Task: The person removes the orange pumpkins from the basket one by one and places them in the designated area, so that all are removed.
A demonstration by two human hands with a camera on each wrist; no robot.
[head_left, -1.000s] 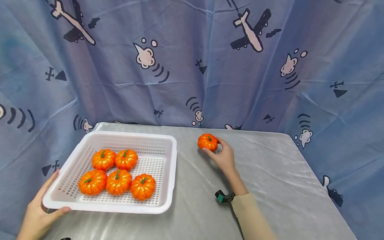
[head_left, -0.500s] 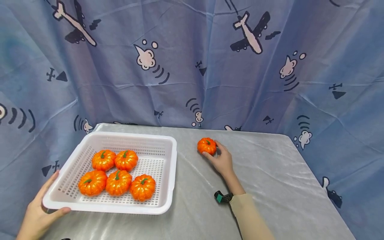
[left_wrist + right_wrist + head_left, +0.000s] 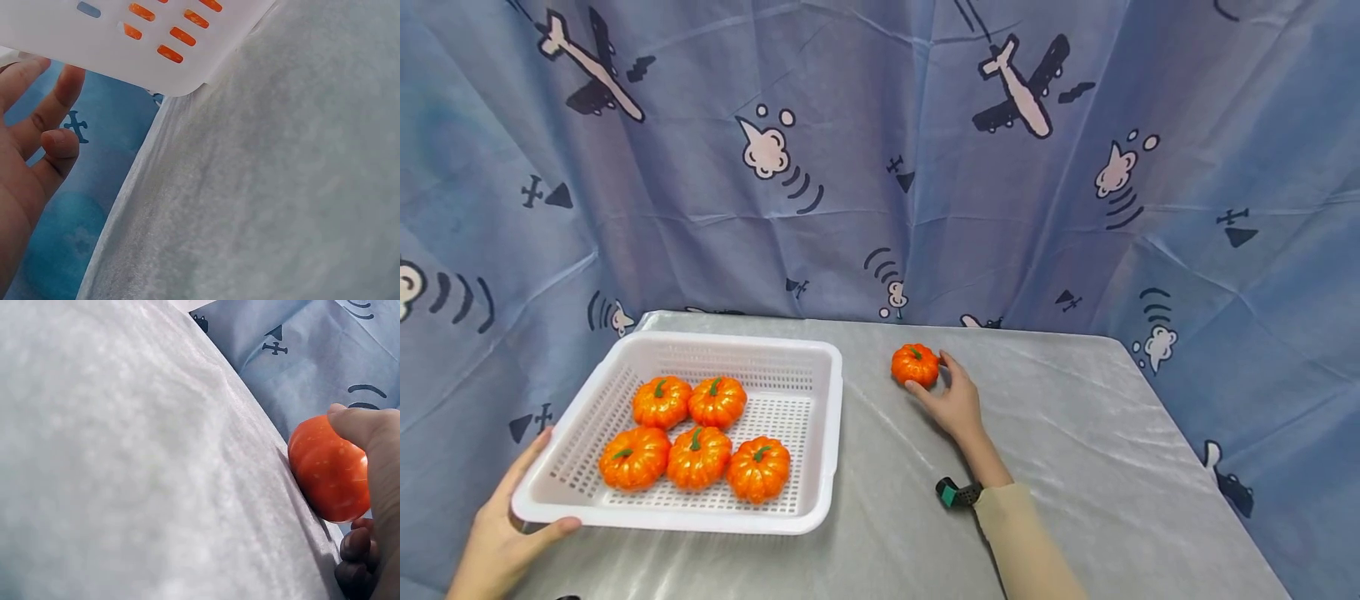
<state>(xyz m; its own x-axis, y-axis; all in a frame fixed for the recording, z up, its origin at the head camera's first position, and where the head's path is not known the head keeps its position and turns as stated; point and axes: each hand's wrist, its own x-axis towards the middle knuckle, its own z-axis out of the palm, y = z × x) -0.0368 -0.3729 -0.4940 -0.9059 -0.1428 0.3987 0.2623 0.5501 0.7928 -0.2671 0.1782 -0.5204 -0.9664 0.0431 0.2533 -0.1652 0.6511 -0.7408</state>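
One pumpkin [image 3: 914,365] at the right fingers [image 3: 357,427] sits slightly lower than before.

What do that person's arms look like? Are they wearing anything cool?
On the right there's a light beige sleeve that stops before the wrist. A small black gadget with a green patch sits by that wrist. I can't see any left sleeve. The left grip and right grip are bare hands, with no gloves.

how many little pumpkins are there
6: two back pumpkins and three front pumpkins in the white basket, one lone pumpkin on the table, touched by the right hand.
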